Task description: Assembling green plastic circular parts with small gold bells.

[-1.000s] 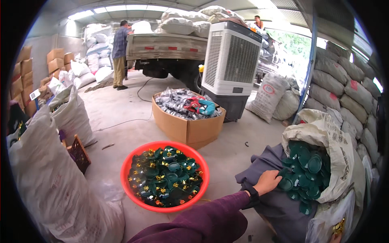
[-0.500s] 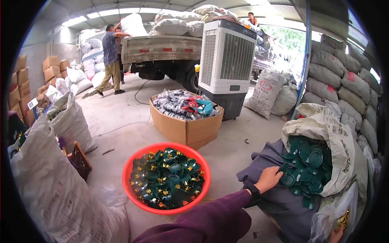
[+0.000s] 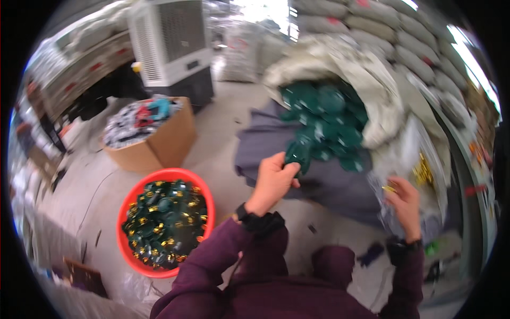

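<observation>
My left hand [image 3: 272, 181] pinches a dark green plastic disc [image 3: 298, 154] at the front edge of a heap of such discs [image 3: 326, 114]. The heap spills from the mouth of a pale woven sack [image 3: 380, 90] onto grey cloth [image 3: 257, 141]. To the right, my right hand [image 3: 406, 204] is closed on a small shiny gold piece [image 3: 389, 189]. Just beyond it, more gold pieces [image 3: 423, 171] lie in a clear plastic bag [image 3: 409, 146]. On the left, a red tub [image 3: 211, 204] holds many green discs with gold pieces on them.
A cardboard box [image 3: 172, 141] of silvery wrapped items stands past the tub, near a tall air cooler [image 3: 175, 42]. Stacked sacks [image 3: 372, 32] line the back right. A truck bed [image 3: 90, 64] and blurred people [image 3: 40, 149] are at the far left.
The view has swung right and down, bringing my right hand fully into sight with a gold piece, out of the clear bag. My left hand stays at the disc heap.
</observation>
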`<state>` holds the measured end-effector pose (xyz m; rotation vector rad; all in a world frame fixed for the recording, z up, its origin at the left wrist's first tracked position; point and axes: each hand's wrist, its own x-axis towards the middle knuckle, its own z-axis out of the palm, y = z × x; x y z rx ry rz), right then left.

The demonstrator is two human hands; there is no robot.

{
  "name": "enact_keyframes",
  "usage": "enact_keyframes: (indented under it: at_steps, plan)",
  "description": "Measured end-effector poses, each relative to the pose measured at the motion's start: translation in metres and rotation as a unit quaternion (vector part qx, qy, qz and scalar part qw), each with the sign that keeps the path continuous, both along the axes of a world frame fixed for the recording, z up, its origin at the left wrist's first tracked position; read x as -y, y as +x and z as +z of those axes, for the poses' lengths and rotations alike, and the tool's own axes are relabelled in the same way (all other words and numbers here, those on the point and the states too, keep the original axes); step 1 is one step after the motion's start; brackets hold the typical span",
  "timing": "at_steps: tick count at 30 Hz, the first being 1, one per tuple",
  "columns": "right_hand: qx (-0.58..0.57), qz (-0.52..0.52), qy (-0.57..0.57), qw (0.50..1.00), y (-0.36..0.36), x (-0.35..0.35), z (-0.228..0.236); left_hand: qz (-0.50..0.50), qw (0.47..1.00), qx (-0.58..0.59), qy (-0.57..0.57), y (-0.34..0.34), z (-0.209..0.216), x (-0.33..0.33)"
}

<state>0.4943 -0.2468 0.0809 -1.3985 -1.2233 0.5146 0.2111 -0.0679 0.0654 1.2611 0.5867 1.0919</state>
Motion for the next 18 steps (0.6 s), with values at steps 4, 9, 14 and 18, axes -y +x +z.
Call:
enact_keyframes:
  at_steps: [4,9,14,18]
  plan:
    - [-0.112,0.126,0.006,0.986,-0.093,-0.013,-0.007,-0.078,0.995,-0.06,0.031,0.009,0.003,0.051]
    - [-0.189,0.165,0.076,0.965,-0.109,-0.013,-0.034,-0.106,0.986,-0.09,0.091,0.019,-0.012,0.087]
    - [-0.164,0.15,0.065,0.973,-0.119,-0.011,-0.044,-0.062,0.976,-0.119,0.172,0.016,-0.025,0.096]
    - [-0.208,0.167,0.078,0.961,-0.12,-0.015,-0.048,-0.039,0.987,-0.084,0.128,0.017,-0.024,0.1]
